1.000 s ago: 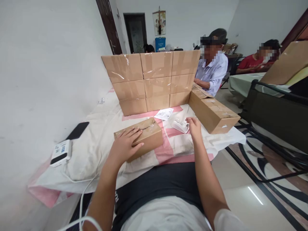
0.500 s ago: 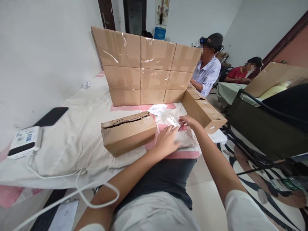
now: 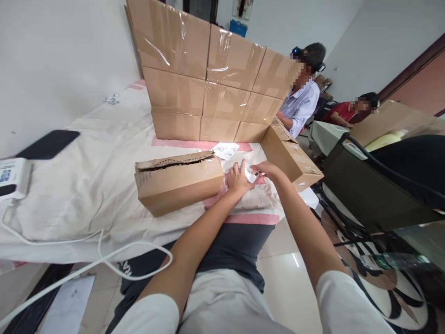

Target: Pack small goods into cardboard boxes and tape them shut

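Note:
My left hand point(image 3: 237, 179) and my right hand point(image 3: 266, 168) meet over a small white object point(image 3: 250, 174) lying on the cloth-covered table point(image 3: 100, 171). Both hands have their fingers curled onto it. What the white object is I cannot make out. Just left of my left hand lies a long cardboard box point(image 3: 179, 180) with a torn top edge and clear tape on it. A small printed paper slip point(image 3: 225, 150) lies beyond the hands.
A wall of stacked taped cartons point(image 3: 208, 79) stands at the back; another long carton point(image 3: 290, 155) lies right. A white device point(image 3: 10, 176) with a cable and a black phone point(image 3: 48, 144) lie left. Two seated people point(image 3: 301, 99) work beyond. A black cart point(image 3: 382, 185) stands right.
My left hand left the top of the long box and moved right to join my right hand on the white object. My view tilted down and closer.

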Available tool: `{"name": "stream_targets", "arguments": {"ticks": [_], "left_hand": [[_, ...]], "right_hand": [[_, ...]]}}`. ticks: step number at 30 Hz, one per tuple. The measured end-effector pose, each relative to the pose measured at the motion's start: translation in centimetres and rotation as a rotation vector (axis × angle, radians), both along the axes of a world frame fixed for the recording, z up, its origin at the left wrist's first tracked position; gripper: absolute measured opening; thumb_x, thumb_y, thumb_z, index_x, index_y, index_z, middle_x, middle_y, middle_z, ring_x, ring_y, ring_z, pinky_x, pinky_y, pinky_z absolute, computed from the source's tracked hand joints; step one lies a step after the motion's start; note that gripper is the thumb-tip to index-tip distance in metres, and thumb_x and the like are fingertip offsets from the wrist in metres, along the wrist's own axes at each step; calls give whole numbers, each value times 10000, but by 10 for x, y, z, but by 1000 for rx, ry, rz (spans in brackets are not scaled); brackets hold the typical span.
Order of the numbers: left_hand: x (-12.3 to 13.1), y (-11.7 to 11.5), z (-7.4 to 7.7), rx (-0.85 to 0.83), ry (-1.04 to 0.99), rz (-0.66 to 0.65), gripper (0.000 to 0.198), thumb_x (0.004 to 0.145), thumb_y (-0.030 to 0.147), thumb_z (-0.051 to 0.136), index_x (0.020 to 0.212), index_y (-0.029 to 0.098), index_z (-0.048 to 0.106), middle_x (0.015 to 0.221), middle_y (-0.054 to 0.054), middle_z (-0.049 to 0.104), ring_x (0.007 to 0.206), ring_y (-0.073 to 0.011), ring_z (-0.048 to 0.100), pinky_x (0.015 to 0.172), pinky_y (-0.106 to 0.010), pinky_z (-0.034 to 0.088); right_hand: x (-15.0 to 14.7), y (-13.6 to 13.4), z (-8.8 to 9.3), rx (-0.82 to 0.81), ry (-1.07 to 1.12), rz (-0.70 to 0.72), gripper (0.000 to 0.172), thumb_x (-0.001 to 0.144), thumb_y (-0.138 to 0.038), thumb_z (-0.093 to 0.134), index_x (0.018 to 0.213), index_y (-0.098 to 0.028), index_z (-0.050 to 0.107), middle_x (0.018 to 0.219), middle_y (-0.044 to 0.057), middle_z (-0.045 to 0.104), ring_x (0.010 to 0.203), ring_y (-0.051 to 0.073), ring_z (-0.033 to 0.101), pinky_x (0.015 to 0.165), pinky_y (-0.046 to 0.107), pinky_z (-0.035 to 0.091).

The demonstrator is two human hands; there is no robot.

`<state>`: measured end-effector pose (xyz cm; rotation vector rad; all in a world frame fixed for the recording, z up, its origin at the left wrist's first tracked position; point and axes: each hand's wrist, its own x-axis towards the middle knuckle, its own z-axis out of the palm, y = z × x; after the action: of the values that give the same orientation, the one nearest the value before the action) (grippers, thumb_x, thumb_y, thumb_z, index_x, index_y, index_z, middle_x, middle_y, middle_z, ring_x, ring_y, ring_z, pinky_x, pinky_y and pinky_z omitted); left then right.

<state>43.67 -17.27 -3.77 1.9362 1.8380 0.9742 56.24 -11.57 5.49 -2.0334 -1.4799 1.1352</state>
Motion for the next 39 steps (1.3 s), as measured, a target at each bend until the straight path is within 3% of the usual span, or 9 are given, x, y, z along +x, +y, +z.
{"name": "stream_targets", "arguments": {"ticks": [4, 7, 10, 14, 20, 28, 35, 39], "left_hand": [[0, 1, 0, 11, 12, 5, 1230, 574, 521, 874, 1599, 272, 241, 1543, -124, 407, 1315, -330, 461, 1123, -404, 388], [-1, 0, 1, 12, 11, 9, 1245, 565, 525, 876, 1603, 274, 237, 1531, -120, 419, 1289, -331, 473, 1100, -408, 405], [-1, -1, 2, 12, 9, 6, 1239, 570, 515, 879, 1605, 273, 244, 1520, -118, 428, 1271, -326, 486, 1090, -400, 411], [-2, -2, 3, 1, 4, 4, 1245, 585, 542, 881, 1617, 290, 232, 1519, -112, 433, 1279, -333, 484, 1100, -407, 404], [-4, -3, 5, -10, 15, -13, 1245, 591, 512, 886, 1624, 305, 222, 1526, -102, 438, 1282, -336, 486, 1089, -410, 413], [-4, -4, 6, -8, 27, -11, 1241, 582, 479, 890, 1616, 298, 227, 1507, -109, 420, 1270, -333, 484, 1091, -407, 419], [-5, -7, 7, 22, 55, -48, 964, 668, 465, 846, 1515, 380, 394, 1485, -103, 388, 1230, -325, 517, 1075, -410, 401], [-6, -9, 8, 35, 69, -57, 937, 646, 449, 857, 1478, 381, 431, 1452, -92, 415, 1193, -324, 533, 1033, -412, 424]], "right_hand": [[4, -11, 14, 65, 38, -30, 236, 798, -208, 835, 692, -125, 641, 627, 31, 659, 539, 95, 572, 488, 200, 421], [16, -31, 17, 82, 93, -49, 314, 797, -219, 834, 627, -150, 579, 531, -13, 578, 452, 79, 513, 435, 196, 397], [32, -57, 9, 97, 190, -86, 297, 860, -240, 772, 653, -158, 574, 555, -11, 598, 421, 68, 505, 414, 187, 405], [43, -79, -10, 101, 351, -111, 133, 903, -200, 697, 789, -156, 643, 823, 71, 755, 584, 115, 684, 473, 191, 504], [41, -81, -27, 140, 481, -137, 199, 865, -125, 692, 715, -176, 573, 952, 96, 787, 754, 175, 772, 530, 209, 575], [54, -88, -29, 143, 511, -192, 277, 824, -135, 742, 721, -200, 494, 1050, 99, 783, 701, 164, 752, 495, 230, 588], [58, -95, -34, 100, 510, -217, 326, 798, -177, 797, 745, -212, 477, 1075, 79, 781, 673, 142, 730, 533, 231, 605], [60, -98, -37, 106, 506, -223, 352, 800, -203, 800, 724, -214, 456, 1083, 82, 779, 672, 137, 720, 533, 227, 597]]}}
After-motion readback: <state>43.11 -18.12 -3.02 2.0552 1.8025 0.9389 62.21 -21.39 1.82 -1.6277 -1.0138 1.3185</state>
